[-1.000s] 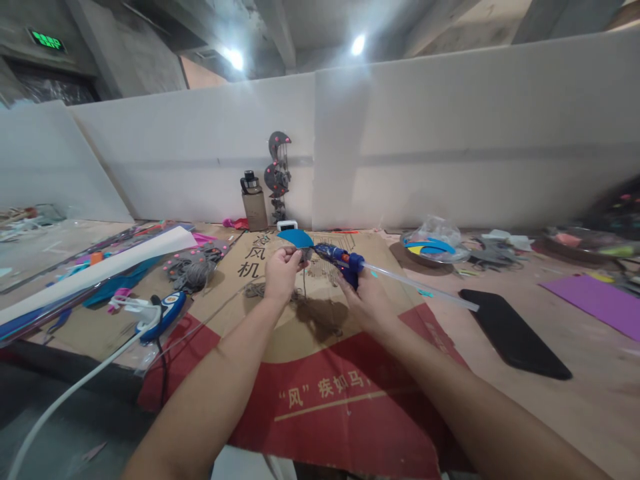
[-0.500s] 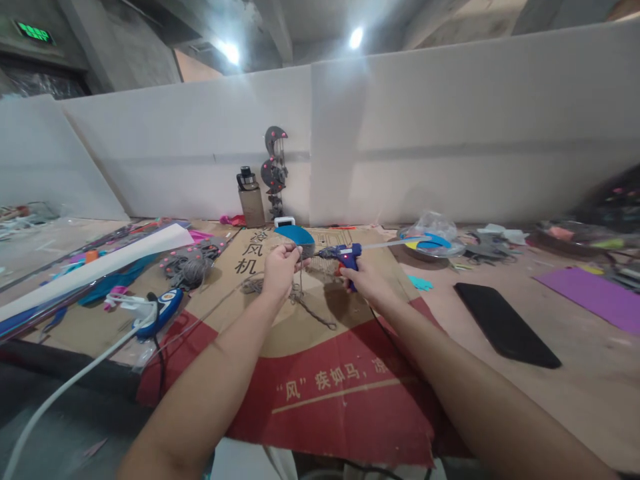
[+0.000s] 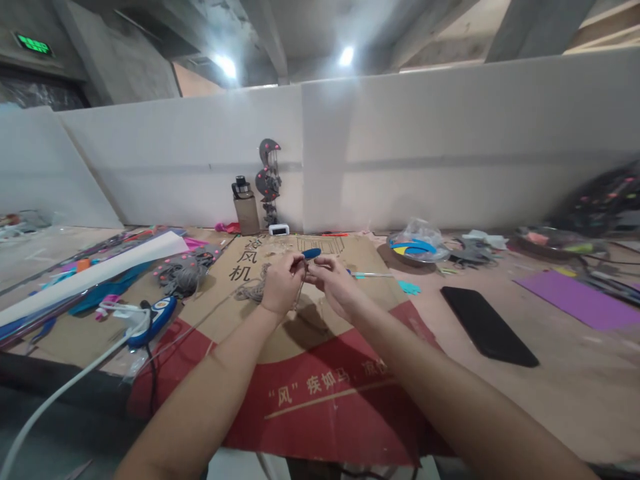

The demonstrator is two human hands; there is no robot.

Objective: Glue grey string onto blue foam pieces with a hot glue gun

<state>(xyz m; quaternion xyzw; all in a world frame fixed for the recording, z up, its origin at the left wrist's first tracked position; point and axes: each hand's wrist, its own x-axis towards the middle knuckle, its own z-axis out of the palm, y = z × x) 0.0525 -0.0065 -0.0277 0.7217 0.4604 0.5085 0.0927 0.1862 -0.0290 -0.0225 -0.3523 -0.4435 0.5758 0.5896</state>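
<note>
My left hand (image 3: pixel 284 285) pinches a blue curved piece (image 3: pixel 312 253) partly wrapped in grey yarn, now seen nearly edge-on. My right hand (image 3: pixel 336 285) meets it at the same spot, its thumb and fingers closed on the grey yarn by the piece; the fingertips partly hide the grip. A strand dangles below the hands. Loose grey yarn (image 3: pixel 254 288) lies on the cardboard left of my left hand. Behind my right hand rests the glue gun, mostly hidden, with its clear glue stick (image 3: pixel 374 275) sticking out to the right.
Printed cardboard (image 3: pixel 330 420) covers the table under my hands. On the left are a power strip (image 3: pixel 155 321), a yarn ball (image 3: pixel 187 277) and a white roll (image 3: pixel 100 273). A bottle (image 3: pixel 246 210) stands behind. Rightward lie a black phone-like slab (image 3: pixel 487 325), purple sheet (image 3: pixel 575 299) and plastic-covered plate (image 3: pixel 417 248).
My right hand has let go of the glue gun, which now lies behind it, and has come left to the piece. The blue piece has been tilted edge-on. The view has shifted slightly.
</note>
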